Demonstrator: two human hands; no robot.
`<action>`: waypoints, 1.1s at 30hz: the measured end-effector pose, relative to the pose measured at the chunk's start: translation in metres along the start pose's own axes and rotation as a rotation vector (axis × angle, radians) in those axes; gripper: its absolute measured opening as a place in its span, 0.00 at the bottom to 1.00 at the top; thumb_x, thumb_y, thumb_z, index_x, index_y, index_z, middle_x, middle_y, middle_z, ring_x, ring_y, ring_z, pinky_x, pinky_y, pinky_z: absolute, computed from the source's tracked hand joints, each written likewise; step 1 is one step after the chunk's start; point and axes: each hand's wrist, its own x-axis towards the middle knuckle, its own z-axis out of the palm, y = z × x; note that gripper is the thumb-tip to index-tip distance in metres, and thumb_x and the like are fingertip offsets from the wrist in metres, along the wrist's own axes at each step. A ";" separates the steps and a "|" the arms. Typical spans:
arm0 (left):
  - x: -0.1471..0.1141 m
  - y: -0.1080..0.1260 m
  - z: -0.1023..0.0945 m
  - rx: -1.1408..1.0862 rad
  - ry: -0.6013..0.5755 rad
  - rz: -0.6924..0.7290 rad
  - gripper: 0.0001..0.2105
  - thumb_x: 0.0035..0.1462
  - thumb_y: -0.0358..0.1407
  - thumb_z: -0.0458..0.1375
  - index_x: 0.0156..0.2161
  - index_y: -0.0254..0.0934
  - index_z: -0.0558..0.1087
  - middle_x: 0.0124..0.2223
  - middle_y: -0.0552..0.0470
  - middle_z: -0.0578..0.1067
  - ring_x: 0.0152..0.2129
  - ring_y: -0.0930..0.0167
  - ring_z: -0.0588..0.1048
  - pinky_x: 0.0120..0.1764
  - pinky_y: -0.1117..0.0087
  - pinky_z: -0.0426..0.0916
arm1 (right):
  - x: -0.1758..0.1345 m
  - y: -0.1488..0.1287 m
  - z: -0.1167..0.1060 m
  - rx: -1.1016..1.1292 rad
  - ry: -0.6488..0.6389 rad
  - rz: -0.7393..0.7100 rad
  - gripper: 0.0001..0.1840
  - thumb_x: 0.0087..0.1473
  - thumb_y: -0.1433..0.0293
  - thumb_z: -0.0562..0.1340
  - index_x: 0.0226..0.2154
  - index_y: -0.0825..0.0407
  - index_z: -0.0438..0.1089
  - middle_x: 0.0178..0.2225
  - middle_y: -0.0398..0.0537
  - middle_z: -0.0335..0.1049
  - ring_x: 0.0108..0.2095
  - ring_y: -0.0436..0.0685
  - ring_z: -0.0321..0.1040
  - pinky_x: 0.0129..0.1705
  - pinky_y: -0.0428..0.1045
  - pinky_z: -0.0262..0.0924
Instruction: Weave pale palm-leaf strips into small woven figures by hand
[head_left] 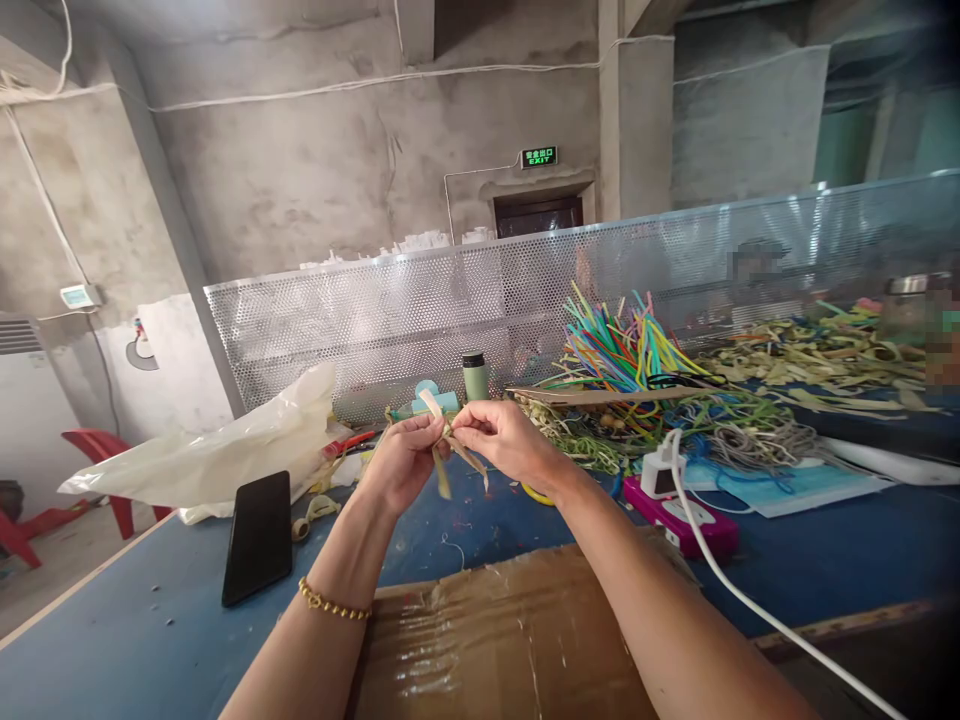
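Observation:
My left hand point(411, 446) and my right hand point(504, 440) meet in front of me above the blue table. Between them is a pale, straw-coloured flat strip point(442, 478), twisted or knotted where the fingers come together. Its ends stick out above and below the fingers. The left thumb and fingers are closed on the strip from the left. On the other side, my right hand pinches it close to the knot. The exact crossing of the strip is partly covered by my fingertips. Below the hands lies a taped brown cardboard sheet point(510, 630).
A black phone point(257, 540) and a pale plastic bag point(217, 450) lie at left. Behind my hands stands a green bottle point(475, 377). Colourful strips point(622, 345), a magenta power strip point(686, 520) and a white cable point(720, 575) are at right. A perforated metal screen point(390, 325) borders the table.

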 end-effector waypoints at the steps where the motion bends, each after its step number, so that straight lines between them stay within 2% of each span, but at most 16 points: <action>1: 0.000 0.000 0.000 -0.010 -0.002 -0.008 0.08 0.44 0.31 0.70 0.25 0.30 0.75 0.25 0.51 0.69 0.22 0.76 0.65 0.28 0.74 0.61 | 0.000 -0.002 0.000 -0.024 0.008 -0.002 0.07 0.54 0.71 0.61 0.27 0.54 0.71 0.23 0.42 0.66 0.24 0.48 0.58 0.25 0.44 0.52; 5: 0.000 0.001 -0.002 -0.026 -0.006 -0.032 0.08 0.44 0.29 0.70 0.24 0.28 0.75 0.26 0.51 0.69 0.21 0.78 0.64 0.27 0.75 0.60 | 0.000 -0.008 0.004 -0.162 0.086 -0.045 0.07 0.51 0.76 0.59 0.24 0.54 0.70 0.22 0.42 0.66 0.23 0.48 0.58 0.25 0.44 0.52; 8: 0.000 0.000 -0.003 0.018 -0.010 0.012 0.08 0.46 0.31 0.69 0.25 0.29 0.74 0.25 0.52 0.68 0.21 0.78 0.63 0.27 0.76 0.60 | 0.000 -0.007 0.006 -0.174 0.106 -0.053 0.07 0.52 0.75 0.59 0.24 0.54 0.69 0.23 0.43 0.67 0.24 0.48 0.61 0.26 0.44 0.53; 13: 0.000 -0.002 -0.001 0.159 0.002 0.136 0.10 0.53 0.33 0.66 0.24 0.30 0.73 0.21 0.52 0.67 0.21 0.76 0.64 0.27 0.76 0.60 | 0.001 -0.002 0.006 -0.007 0.064 0.059 0.12 0.55 0.65 0.62 0.24 0.55 0.70 0.20 0.41 0.63 0.21 0.47 0.56 0.23 0.45 0.48; 21: -0.002 0.004 0.002 0.045 -0.074 0.050 0.06 0.50 0.30 0.67 0.28 0.27 0.76 0.26 0.47 0.74 0.23 0.76 0.70 0.29 0.76 0.65 | 0.002 -0.005 0.005 0.414 0.105 0.206 0.13 0.48 0.62 0.68 0.25 0.55 0.71 0.19 0.40 0.63 0.20 0.46 0.51 0.22 0.45 0.44; 24: -0.002 0.003 0.001 0.024 -0.063 0.042 0.07 0.47 0.29 0.69 0.31 0.28 0.77 0.27 0.47 0.76 0.23 0.76 0.72 0.30 0.77 0.66 | 0.002 -0.005 0.005 0.520 0.118 0.203 0.12 0.48 0.63 0.67 0.26 0.55 0.72 0.22 0.42 0.67 0.20 0.46 0.54 0.23 0.45 0.47; 30: -0.001 0.001 0.001 0.136 -0.066 0.107 0.10 0.44 0.32 0.72 0.30 0.29 0.76 0.26 0.49 0.76 0.23 0.75 0.73 0.30 0.75 0.67 | 0.003 -0.003 0.004 0.462 0.094 0.131 0.11 0.52 0.63 0.66 0.28 0.54 0.72 0.23 0.44 0.69 0.23 0.48 0.61 0.26 0.46 0.53; 33: -0.003 0.002 0.004 0.230 -0.082 0.099 0.12 0.46 0.37 0.70 0.29 0.29 0.76 0.26 0.47 0.77 0.23 0.73 0.74 0.31 0.73 0.67 | 0.002 -0.003 -0.001 0.417 0.068 0.091 0.12 0.53 0.62 0.66 0.27 0.54 0.71 0.22 0.42 0.68 0.23 0.48 0.60 0.27 0.47 0.54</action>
